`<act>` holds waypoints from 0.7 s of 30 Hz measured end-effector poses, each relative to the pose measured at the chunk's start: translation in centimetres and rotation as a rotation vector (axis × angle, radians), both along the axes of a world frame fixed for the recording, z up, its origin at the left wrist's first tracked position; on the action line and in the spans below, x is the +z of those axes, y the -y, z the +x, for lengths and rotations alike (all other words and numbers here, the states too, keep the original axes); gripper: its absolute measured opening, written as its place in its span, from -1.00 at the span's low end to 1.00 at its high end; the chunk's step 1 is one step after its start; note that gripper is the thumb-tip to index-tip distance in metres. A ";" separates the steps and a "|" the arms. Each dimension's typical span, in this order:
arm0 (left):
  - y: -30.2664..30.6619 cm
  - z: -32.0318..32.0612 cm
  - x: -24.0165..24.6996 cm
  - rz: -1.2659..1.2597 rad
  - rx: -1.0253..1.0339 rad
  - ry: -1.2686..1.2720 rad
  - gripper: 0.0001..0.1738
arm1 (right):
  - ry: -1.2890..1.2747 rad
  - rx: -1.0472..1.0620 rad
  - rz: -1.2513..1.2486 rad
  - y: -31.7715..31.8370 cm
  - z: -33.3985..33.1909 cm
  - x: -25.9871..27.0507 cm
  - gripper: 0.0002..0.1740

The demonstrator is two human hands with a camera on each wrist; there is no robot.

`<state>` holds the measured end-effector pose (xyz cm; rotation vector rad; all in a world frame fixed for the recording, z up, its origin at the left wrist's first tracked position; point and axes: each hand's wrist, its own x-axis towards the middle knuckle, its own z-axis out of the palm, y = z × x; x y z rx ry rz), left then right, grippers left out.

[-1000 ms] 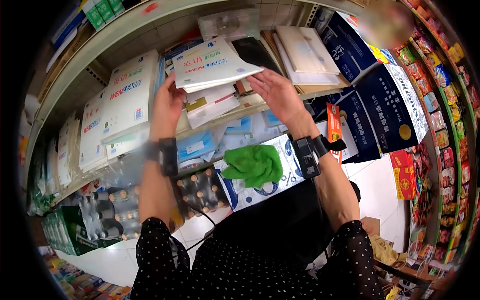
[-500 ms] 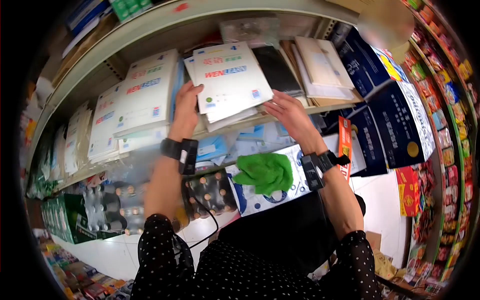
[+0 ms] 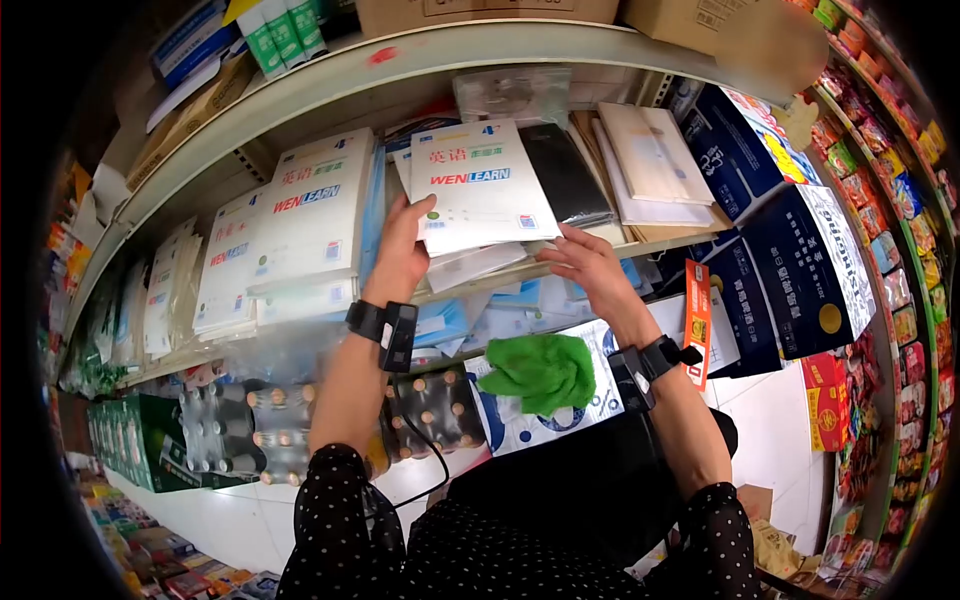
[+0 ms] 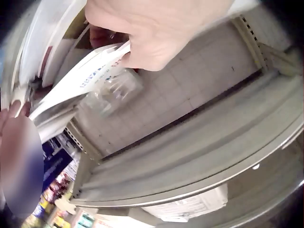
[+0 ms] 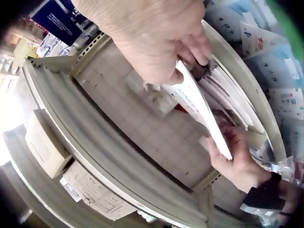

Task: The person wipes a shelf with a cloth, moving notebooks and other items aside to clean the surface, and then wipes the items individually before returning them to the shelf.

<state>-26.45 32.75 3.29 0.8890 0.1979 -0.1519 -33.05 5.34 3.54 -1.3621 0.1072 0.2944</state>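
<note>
In the head view a thin stack of white exercise books [image 3: 480, 195], printed WENLEARN, lies tilted at the shelf's front edge. My left hand [image 3: 402, 245] grips the stack's left edge, thumb on the cover. My right hand [image 3: 598, 272] is at the lower right corner. The right wrist view shows the right thumb on top of the books [image 5: 197, 107] and the fingers below, pinching that end, with the left hand [image 5: 235, 159] holding the opposite end. Under the books are other papers [image 3: 475, 265]. To their right lies a black flat packet [image 3: 560, 175].
Taller stacks of exercise books [image 3: 310, 215] stand left on the shelf [image 3: 440, 285]. Envelopes [image 3: 655, 155] lie right, beside dark blue cartons [image 3: 795, 265]. Below are a green cloth [image 3: 540, 372] on a white box [image 3: 500, 435] and wrapped bottles [image 3: 435, 410]. An upper shelf edge [image 3: 500, 45] overhangs.
The exercise books, earlier raised with a corner curling, now lie flatter and more evenly stacked, cover facing up. Both hands have come down with them. The head view has shifted.
</note>
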 end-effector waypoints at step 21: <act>3.4 -3.8 1.7 0.171 -0.123 0.124 -0.45 | -0.111 -0.214 0.243 1.7 -0.3 -1.6 -0.61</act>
